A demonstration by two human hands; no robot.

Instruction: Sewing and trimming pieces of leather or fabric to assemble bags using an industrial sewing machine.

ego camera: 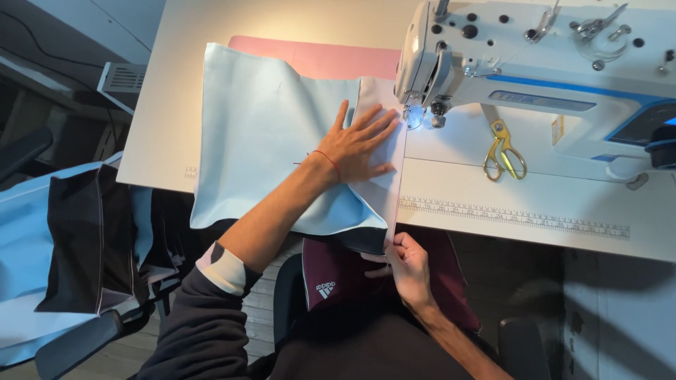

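Head view, the only one. Your left hand point(355, 148) lies flat, fingers spread wide, palm down on the pale blue fabric point(267, 134), fingertips just beside the presser foot point(415, 116) of the white sewing machine point(535, 77). It grips nothing; it only presses the cloth to the table point(493, 204). Your right hand point(408, 267) sits at the near table edge, fingers closed in a pinch on the fabric's folded hem point(391, 183) where it hangs off toward your lap. The hem's long axis runs from that pinch straight away from you to the needle area, so the strip lies between your two hands: left hand at the far end near the foot, right hand at the near end. The bulk of the fabric spreads to the left of the hem, over a pink sheet point(317, 56). Gold-handled scissors point(503, 151) rest on the machine bed, right of the hem and apart from both hands. More blue and black cloth point(77, 232) is heaped far left, off the table.
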